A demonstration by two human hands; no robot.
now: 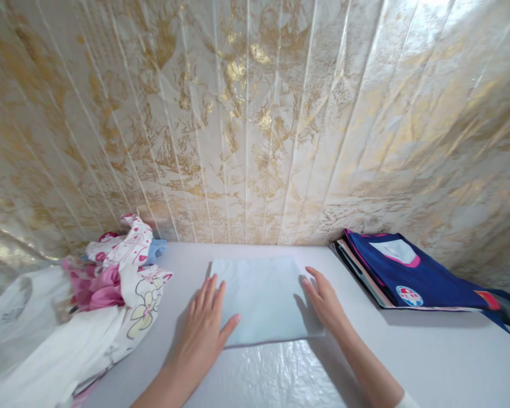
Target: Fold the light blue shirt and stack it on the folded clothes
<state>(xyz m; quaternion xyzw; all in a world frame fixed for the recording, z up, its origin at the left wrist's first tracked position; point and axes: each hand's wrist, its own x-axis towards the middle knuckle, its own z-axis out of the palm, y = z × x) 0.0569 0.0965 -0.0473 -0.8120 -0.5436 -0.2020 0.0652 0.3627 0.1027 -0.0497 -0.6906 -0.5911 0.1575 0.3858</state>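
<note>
A pale blue folded cloth (pixel 263 297), roughly rectangular, lies flat on the white table between my hands. My left hand (pixel 206 323) rests along its left edge, fingers stretched out and the thumb over the cloth. At the cloth's right side is my right hand (pixel 323 297), its fingers extended and slightly apart near the edge. Whether the right fingertips touch the cloth or hover just over it, I cannot tell. Neither hand grips anything.
A loose heap of clothes (pixel 123 294), white, pink and printed, spreads over the table's left side. To the right sits a neat stack of folded garments (pixel 433 277) with a navy piece on top. Behind the white table (pixel 442 362) hangs a gold-patterned shiny curtain (pixel 246 124).
</note>
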